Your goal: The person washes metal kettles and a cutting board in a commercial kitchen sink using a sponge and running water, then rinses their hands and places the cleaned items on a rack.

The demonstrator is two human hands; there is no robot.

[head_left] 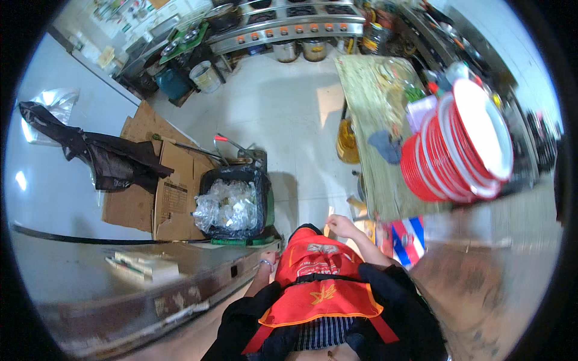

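Note:
My left hand point(269, 259), with a band at its wrist, hangs beside the red apron point(311, 257), close to the edge of a counter point(203, 270); its fingers are hard to make out. In front of the apron's right side is my right hand point(341, 225), its fingers curled, with no held object visible. A bin lined with a black bag point(264, 194) stands ahead of my left hand, full of crumpled clear plastic point(230, 207). To the right, a tall stack of red and white basins point(442, 153) rests on a worn table point(384, 194).
Flattened cardboard point(174, 194) and a dark cloth or apron point(117, 158) lie left of the bin. A long-handled dustpan point(246, 151) stands behind it. Across the tiled floor point(280, 108) is a gas range point(289, 29) with pots below. A yellow basket point(347, 142) is beside the table.

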